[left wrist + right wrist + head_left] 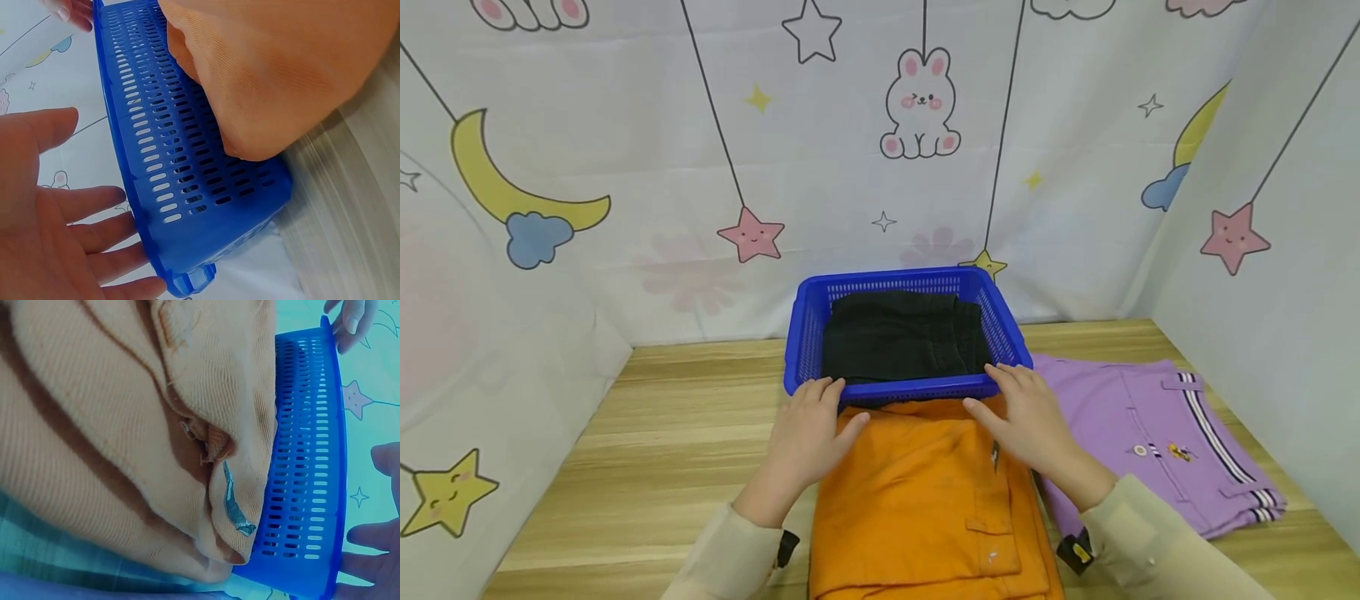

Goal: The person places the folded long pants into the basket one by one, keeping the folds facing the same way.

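A blue plastic basket [910, 388] with slotted walls stands against the back wall, and folded black pants [895, 337] lie inside it. My left hand [808, 433] is at the basket's front left corner, its fingers straight and the fingertips at the rim [125, 169]. At the front right corner my right hand [1028, 417] reaches the rim in the same way, fingers extended and thumb apart. Below and between both hands lie folded orange corduroy pants [917, 500], close against the basket's front wall. In the right wrist view the orange pants [125, 425] cover part of that wall.
Folded purple pants [1142, 442] with a striped waistband lie to the right, partly behind my right forearm. The wood-grain table [685, 450] runs to white printed cloth walls [850, 167] at the back and sides.
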The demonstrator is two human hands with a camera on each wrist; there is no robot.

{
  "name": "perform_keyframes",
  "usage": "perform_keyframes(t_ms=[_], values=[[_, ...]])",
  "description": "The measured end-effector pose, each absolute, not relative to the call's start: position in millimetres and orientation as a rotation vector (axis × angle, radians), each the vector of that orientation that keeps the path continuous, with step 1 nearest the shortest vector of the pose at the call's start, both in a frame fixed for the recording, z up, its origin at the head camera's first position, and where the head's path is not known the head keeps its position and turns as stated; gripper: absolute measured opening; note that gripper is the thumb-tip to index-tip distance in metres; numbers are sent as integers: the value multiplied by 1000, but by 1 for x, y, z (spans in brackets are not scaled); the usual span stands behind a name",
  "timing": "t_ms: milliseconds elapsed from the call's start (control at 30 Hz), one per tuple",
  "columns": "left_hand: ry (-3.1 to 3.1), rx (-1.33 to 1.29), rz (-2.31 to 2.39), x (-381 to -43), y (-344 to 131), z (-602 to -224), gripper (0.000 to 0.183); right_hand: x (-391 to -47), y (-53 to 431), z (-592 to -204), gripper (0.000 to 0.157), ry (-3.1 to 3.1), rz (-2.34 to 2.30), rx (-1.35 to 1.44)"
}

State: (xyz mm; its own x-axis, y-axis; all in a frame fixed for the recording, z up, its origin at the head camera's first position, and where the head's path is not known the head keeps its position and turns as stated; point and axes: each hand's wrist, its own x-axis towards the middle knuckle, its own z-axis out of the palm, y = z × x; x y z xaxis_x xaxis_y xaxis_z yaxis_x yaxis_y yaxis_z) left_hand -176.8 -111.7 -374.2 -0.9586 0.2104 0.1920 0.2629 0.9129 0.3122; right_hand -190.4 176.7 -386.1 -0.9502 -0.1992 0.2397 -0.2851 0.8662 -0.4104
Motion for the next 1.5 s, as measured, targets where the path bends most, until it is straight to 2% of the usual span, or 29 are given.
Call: perform_keyframes(t_ms=[1033, 1500], values=[[-2916, -346, -502, -177, -119, -376, 63, -184, 171, -390, 64, -2818, 562, 372], [-2904, -295, -545, -173, -114, -380, 64, -180, 175, -393, 64, -2802, 702, 361]])
